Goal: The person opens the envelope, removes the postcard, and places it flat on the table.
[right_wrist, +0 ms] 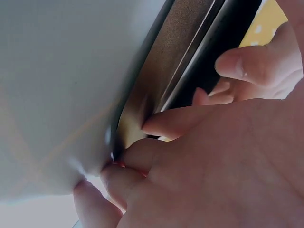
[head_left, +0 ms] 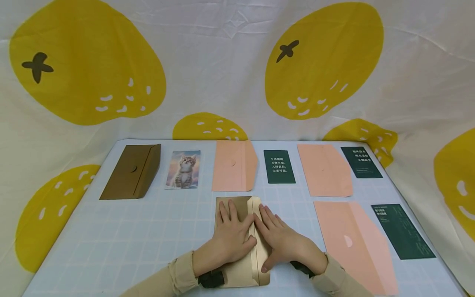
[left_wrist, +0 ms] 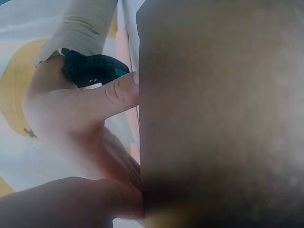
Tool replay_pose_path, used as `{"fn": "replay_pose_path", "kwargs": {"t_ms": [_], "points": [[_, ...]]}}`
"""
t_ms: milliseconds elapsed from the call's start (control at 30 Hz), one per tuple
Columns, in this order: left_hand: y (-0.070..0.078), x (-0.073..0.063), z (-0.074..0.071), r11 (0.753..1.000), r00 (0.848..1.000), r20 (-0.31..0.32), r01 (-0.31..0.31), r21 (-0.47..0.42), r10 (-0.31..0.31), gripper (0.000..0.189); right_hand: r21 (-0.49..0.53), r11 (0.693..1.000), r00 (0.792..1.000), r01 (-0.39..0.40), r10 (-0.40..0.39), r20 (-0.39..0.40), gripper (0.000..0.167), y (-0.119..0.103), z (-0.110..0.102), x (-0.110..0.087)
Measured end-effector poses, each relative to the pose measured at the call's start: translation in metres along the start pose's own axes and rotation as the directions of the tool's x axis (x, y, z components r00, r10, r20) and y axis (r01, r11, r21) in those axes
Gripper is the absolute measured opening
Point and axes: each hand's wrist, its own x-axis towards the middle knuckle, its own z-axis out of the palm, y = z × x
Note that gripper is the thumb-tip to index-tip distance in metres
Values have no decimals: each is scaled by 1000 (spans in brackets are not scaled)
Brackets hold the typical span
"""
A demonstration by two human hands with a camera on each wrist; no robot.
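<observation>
A kraft-brown envelope lies in front of me, its long flap on the right side. My left hand rests on the envelope's body with fingers spread and fairly straight. On the flap side, my right hand presses with extended fingers, the longer ones reaching past the flap's edge. The two hands' index fingertips come together near the fold line. The brown paper fills much of the left wrist view and hides part of the right hand's fingers. In the right wrist view, right-hand fingers lie along the flap's edge.
Along the back stand out a darker brown envelope, a kitten card, pink envelopes and green cards. Right of my hands lie a larger pink envelope and a green card. A patterned curtain hangs behind.
</observation>
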Motion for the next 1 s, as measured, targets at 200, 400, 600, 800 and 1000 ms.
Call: {"fn": "replay_pose_path", "kwargs": {"t_ms": [200, 400, 600, 800, 1000], "points": [[-1, 1, -1, 998, 1000, -15, -16, -54, 15, 50, 6, 1000, 1000, 1, -1, 9, 135, 1, 0, 0], [-2, -1, -2, 995, 1000, -4, -13, -102, 12, 55, 10, 1000, 1000, 8, -8, 10, 137, 2, -1, 0], [-3, 0, -4, 999, 1000, 3, -20, -43, 20, 56, 10, 1000, 1000, 11, -11, 10, 137, 1, -1, 0], [-5, 1, -6, 999, 999, -15, -47, -20, 46, 47, 22, 1000, 1000, 14, -14, 8, 138, 2, -2, 0], [-6, 1, -6, 996, 998, -20, -59, -66, 58, 44, 31, 1000, 1000, 5, -5, 13, 139, 2, -2, 0]]}}
